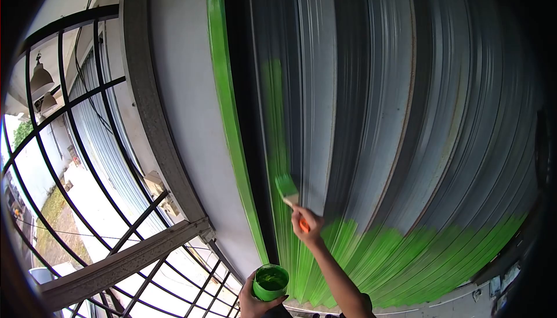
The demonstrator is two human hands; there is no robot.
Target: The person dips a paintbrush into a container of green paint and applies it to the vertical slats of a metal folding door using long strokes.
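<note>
My right hand [307,225] is closed round the handle of a paintbrush [289,197]. Green paint coats the bristles, which rest against the grey corrugated metal shutter [316,115] near its left side. A green painted strip [274,109] runs upward from the brush along one fold. Lower down, a wide band of green paint [400,260] with a ragged upper edge covers the shutter. My left hand [252,297] grips a small green paint pot [270,283] from its left side. Green paint shows inside the pot.
A green vertical edge strip [232,103] separates the shutter from a white wall [185,74]. To the left is a window with black metal bars [69,106] and a wooden frame [116,263]. Hanging lamps [40,80] show beyond it. Pale floor [452,303] lies below.
</note>
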